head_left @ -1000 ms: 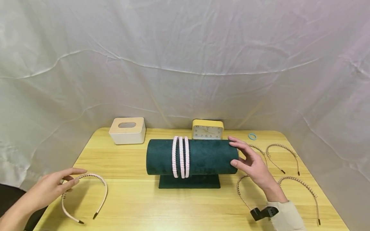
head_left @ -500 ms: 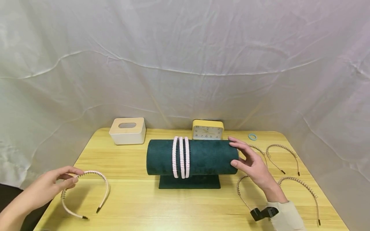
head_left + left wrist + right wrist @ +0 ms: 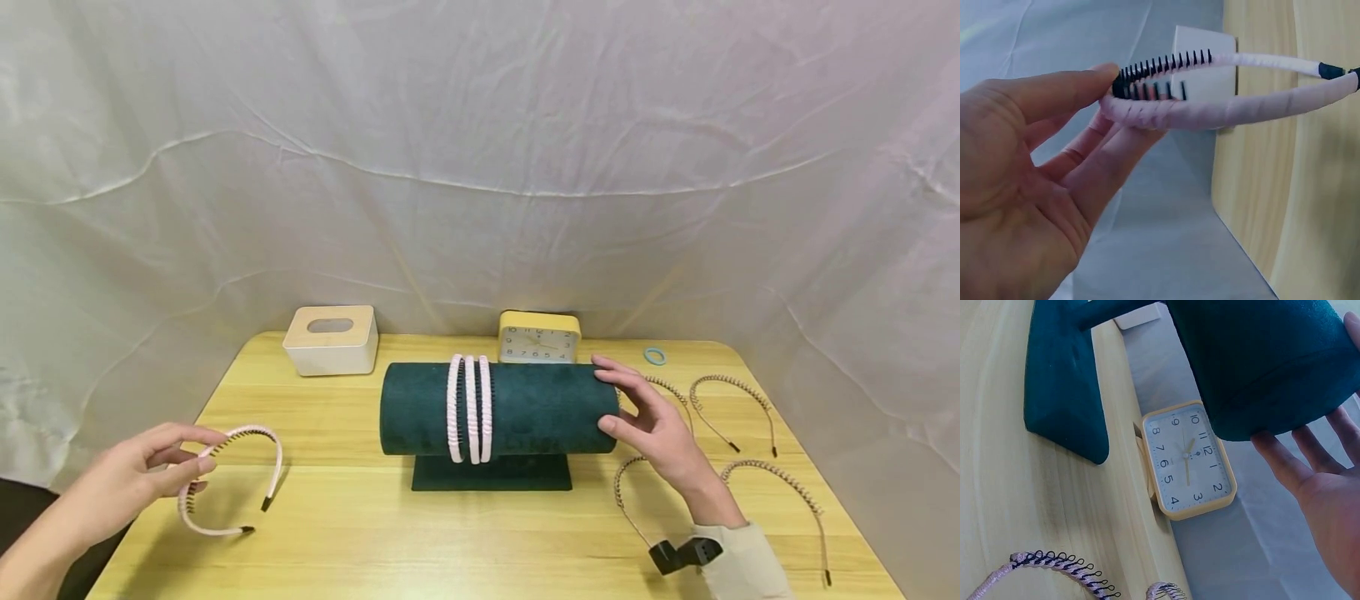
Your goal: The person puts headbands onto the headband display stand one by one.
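A pale pink headband [image 3: 1204, 115] with black comb teeth inside and dark tips is pinched at its curve between the thumb and fingers of my left hand [image 3: 135, 473]. It is held above the left side of the table, its tips pointing right. A dark green velvet roll-shaped display stand [image 3: 551, 408] stands at the centre, with three pink headbands [image 3: 472, 408] around its left half. My right hand [image 3: 656, 425] holds the roll's right end, thumb in front and fingers over the top. In the right wrist view, fingertips [image 3: 1269, 447] touch the rim of that end.
Several thin headbands with looped edges, one a twisted headband [image 3: 776, 468], lie at the table's right. Behind the stand is a yellow alarm clock [image 3: 538, 337], with a blue ring [image 3: 655, 356] to its right. A white tissue box [image 3: 332, 354] stands back left. Grey-white cloth [image 3: 480, 167] hangs behind.
My left hand has lifted the pink headband and shifted it slightly right, turning its tips from downward toward the right. My right hand and the stand have stayed put.
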Demonstrator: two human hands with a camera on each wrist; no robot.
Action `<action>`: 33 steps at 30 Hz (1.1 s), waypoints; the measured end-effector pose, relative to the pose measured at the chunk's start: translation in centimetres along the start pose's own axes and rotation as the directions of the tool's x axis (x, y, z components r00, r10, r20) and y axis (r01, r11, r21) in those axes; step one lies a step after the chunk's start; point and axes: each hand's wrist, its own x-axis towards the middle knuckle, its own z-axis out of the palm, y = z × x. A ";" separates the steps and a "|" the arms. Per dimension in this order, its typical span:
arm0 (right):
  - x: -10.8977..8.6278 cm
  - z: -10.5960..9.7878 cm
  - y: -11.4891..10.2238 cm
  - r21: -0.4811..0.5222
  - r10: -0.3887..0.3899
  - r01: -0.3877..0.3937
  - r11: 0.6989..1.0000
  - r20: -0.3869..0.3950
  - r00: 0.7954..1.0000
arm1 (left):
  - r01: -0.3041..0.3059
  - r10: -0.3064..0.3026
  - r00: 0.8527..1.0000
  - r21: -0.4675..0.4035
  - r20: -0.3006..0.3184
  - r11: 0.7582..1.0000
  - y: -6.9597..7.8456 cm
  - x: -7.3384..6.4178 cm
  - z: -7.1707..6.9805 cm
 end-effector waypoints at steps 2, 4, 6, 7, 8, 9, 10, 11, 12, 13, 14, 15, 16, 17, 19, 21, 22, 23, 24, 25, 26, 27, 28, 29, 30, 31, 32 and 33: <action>0.0 0.0 0.1 0.000 -0.004 0.004 1.000 0.001 1.000 | -0.030 0.030 0.999 0.007 0.016 1.000 0.2 0.0 0.2; 0.0 -0.1 0.2 0.000 -0.009 0.009 1.000 0.002 1.000 | -0.043 0.042 0.998 0.008 0.040 0.999 0.3 0.0 0.4; 0.0 -0.1 0.1 -0.001 -0.013 0.013 1.000 0.002 1.000 | -0.046 0.045 0.997 0.009 0.063 0.999 0.5 0.0 0.5; 0.0 -0.1 0.1 0.000 -0.011 0.011 1.000 0.002 1.000 | -0.046 0.045 0.996 0.005 0.071 0.999 0.5 0.0 0.5; 0.0 -0.1 0.1 0.000 -0.010 0.010 1.000 0.001 1.000 | -0.047 0.046 0.996 0.004 0.078 0.999 0.6 0.0 0.5; 0.0 0.0 0.0 0.001 -0.007 0.007 1.000 0.001 1.000 | -0.050 0.049 0.996 0.010 0.078 0.999 0.7 0.0 0.5; 0.0 0.0 -0.1 0.001 -0.004 0.004 1.000 0.000 1.000 | -0.058 0.056 0.996 0.031 0.070 0.998 0.8 0.0 0.5; 0.0 0.0 -0.1 0.001 -0.002 0.002 1.000 0.000 1.000 | -0.068 0.065 0.996 0.050 0.060 0.996 0.8 0.0 0.5; 0.0 0.0 -0.1 0.000 -0.001 0.001 1.000 0.000 1.000 | -0.071 0.068 0.996 0.072 0.052 0.995 0.9 0.0 0.5; 0.0 0.0 -0.2 -0.001 0.001 -0.001 1.000 0.000 1.000 | -0.073 0.069 0.997 0.093 0.043 0.993 1.0 -0.1 0.5; 0.0 0.1 -0.2 -0.002 0.001 -0.001 1.000 0.000 1.000 | -0.072 0.068 0.997 0.110 0.037 0.991 1.1 -0.1 0.5; 0.0 0.1 -0.2 -0.003 0.000 0.000 1.000 -0.001 1.000 | -0.067 0.063 0.997 0.117 0.035 0.991 1.2 -0.2 0.5; 0.0 0.1 -0.2 -0.004 -0.001 0.001 1.000 -0.001 1.000 | -0.061 0.057 0.998 0.111 0.039 0.992 1.3 -0.2 0.5; 0.0 0.1 -0.1 -0.004 -0.001 0.001 1.000 -0.001 1.000 | -0.053 0.049 0.998 0.095 0.047 0.994 1.3 -0.3 0.5; 0.0 0.1 -0.1 -0.005 0.000 0.000 1.000 -0.001 1.000 | -0.041 0.038 0.998 0.063 0.060 0.997 1.4 -0.4 0.5; 0.0 0.1 -0.1 -0.004 0.000 0.000 1.000 -0.002 1.000 | -0.037 0.034 0.998 0.044 0.058 0.998 1.5 -0.4 0.5; 0.0 0.1 -0.1 -0.003 0.000 0.000 1.000 -0.002 1.000 | -0.034 0.032 0.998 0.047 0.050 0.998 1.6 -0.4 0.5; 0.0 0.1 -0.1 -0.003 0.001 -0.001 1.000 -0.001 1.000 | -0.029 0.027 0.999 0.053 0.038 0.998 1.8 -0.5 0.5; 0.0 0.1 -0.1 -0.004 0.001 -0.001 1.000 -0.002 1.000 | -0.021 0.020 1.000 0.061 0.022 0.998 1.9 -0.5 0.5; 0.0 0.1 -0.1 -0.003 0.001 -0.001 1.000 -0.002 1.000 | -0.006 0.006 1.000 0.074 0.001 0.997 2.2 -0.5 0.6; 0.0 0.1 -0.1 -0.003 0.001 -0.001 1.000 -0.002 1.000 | 0.012 -0.010 1.000 0.082 -0.020 0.997 2.4 -0.6 0.6; 0.0 0.1 -0.1 -0.003 0.001 -0.001 1.000 -0.002 1.000 | 0.033 -0.030 0.999 0.085 -0.036 0.996 2.7 -0.6 0.6; 0.0 0.1 -0.1 -0.004 0.001 -0.001 1.000 -0.002 1.000 | 0.053 -0.048 0.998 0.090 -0.051 0.995 2.9 -0.5 0.6; 0.0 0.1 -0.1 -0.005 0.000 0.000 1.000 -0.003 1.000 | 0.070 -0.064 0.996 0.091 -0.064 0.993 3.2 -0.5 0.7; 0.0 0.1 -0.1 -0.005 0.000 0.000 1.000 -0.004 1.000 | 0.085 -0.077 0.994 0.098 -0.077 0.992 3.4 -0.4 0.7; 0.0 0.1 -0.1 -0.006 -0.001 0.001 1.000 -0.004 1.000 | 0.101 -0.092 0.992 0.101 -0.087 0.990 3.7 -0.4 0.7; 0.0 0.1 -0.1 -0.006 -0.001 0.001 1.000 -0.005 1.000 | 0.106 -0.096 0.991 0.097 -0.096 0.990 3.9 -0.3 0.8; 0.0 0.1 -0.1 -0.007 -0.001 0.001 1.000 -0.005 1.000 | 0.110 -0.099 0.989 0.096 -0.106 0.989 4.0 -0.2 0.9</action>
